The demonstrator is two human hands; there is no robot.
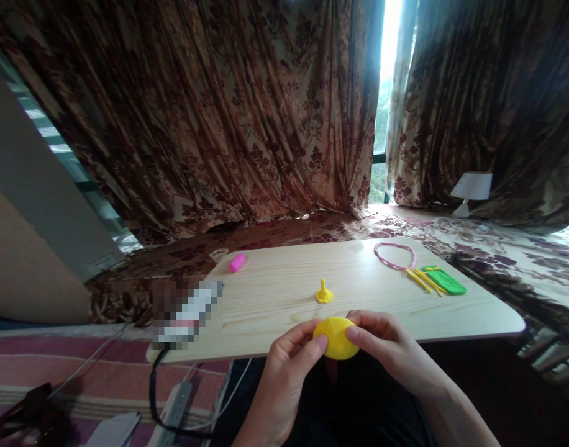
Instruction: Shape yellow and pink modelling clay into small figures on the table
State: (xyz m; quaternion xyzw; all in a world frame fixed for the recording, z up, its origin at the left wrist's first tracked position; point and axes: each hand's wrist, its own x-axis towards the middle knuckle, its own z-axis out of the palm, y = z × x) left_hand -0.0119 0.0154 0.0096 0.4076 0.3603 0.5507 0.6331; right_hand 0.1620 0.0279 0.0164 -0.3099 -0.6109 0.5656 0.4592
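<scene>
At the six o'clock edge of a pale wood-grained table [270, 292], the left hand [290, 360] and right hand [387, 343] pinch a round, flat yellow clay-like disc [336, 341] at nine and three o'clock; probably light, soft, easily dented, best held by its rim

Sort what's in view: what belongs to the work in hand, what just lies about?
In the work: yellow disc, held by left hand and right hand; probably stemmed yellow piece.

Apparently lying about: pink lump, pink loop, yellow strips, green slab, lamp.

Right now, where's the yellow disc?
Head view, low, right of centre: the disc is pinched between left hand and right hand, nearer than the yellow peg.
</scene>
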